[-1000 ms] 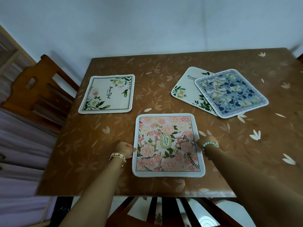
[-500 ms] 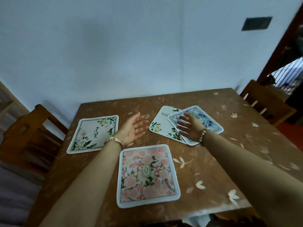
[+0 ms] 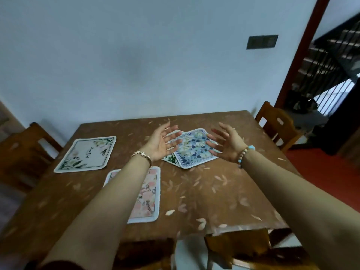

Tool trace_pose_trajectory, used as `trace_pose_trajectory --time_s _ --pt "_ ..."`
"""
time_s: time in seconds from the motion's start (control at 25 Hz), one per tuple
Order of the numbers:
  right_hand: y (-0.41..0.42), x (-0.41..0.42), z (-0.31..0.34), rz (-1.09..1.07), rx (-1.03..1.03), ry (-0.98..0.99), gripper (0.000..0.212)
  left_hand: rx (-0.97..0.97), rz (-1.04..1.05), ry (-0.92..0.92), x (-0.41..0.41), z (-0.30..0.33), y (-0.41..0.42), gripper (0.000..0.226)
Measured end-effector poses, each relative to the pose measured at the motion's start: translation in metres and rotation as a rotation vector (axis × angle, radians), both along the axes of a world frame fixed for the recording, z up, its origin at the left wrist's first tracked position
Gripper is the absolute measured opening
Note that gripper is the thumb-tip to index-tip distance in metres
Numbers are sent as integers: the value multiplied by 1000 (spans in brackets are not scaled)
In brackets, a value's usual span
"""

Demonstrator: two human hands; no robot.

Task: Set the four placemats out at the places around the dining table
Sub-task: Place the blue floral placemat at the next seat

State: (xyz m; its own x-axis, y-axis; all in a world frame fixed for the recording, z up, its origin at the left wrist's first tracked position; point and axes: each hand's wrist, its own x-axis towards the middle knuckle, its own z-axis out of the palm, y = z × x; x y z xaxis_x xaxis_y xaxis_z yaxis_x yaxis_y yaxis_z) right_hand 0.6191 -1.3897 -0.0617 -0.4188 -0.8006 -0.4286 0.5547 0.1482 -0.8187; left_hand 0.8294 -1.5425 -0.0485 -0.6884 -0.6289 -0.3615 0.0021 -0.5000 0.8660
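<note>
Head view: blue placemat (image 3: pixel 194 149) lies between spread left hand (image 3: pixel 159 143) and right hand (image 3: pixel 227 146).

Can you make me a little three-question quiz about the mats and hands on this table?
1. True or false: the blue floral placemat lies partly on top of another placemat.
2. How many placemats lie alone, with no other mat touching them?
3. Which is right? A: the left hand grips the pink floral placemat. B: both hands are open, above the overlapping pair. C: the right hand presses on the white floral placemat.

Key
1. True: it covers part of a white leafy placemat.
2. Two: the white floral one by the left chair and the pink one at the near edge of the table.
3. B.
</note>
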Motion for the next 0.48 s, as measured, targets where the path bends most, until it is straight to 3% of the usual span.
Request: trace_pose_trajectory --time_s 0.2,0.48 --pt "48 -53 -5 32 -12 -8 38 1 42 -49 -45 -9 48 34" --pt "44 -109 -46 125 139 30 33 87 102 -101 -103 -61 29 29"
